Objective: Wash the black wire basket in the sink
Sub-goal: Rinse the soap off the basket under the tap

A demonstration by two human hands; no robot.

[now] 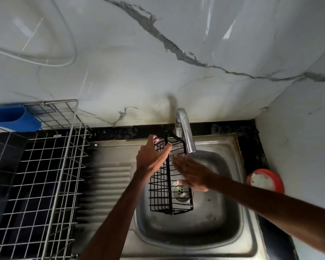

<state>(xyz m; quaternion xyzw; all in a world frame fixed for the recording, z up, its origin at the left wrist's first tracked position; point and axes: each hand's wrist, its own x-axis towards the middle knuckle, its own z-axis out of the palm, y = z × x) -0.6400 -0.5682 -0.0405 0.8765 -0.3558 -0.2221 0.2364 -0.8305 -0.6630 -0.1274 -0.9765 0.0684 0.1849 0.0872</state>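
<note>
The black wire basket stands on end over the steel sink, its upper end just under the tap. My left hand grips that upper end, thumb and fingers curled round the wires. My right hand lies flat against the basket's right side with straight fingers, below the tap's spout. The drain shows through the wires at the bottom of the bowl.
A chrome tap arches over the bowl from the back rim. A steel wire dish rack fills the left counter, with a blue holder on its far corner. A red round tub sits on the black counter right of the sink.
</note>
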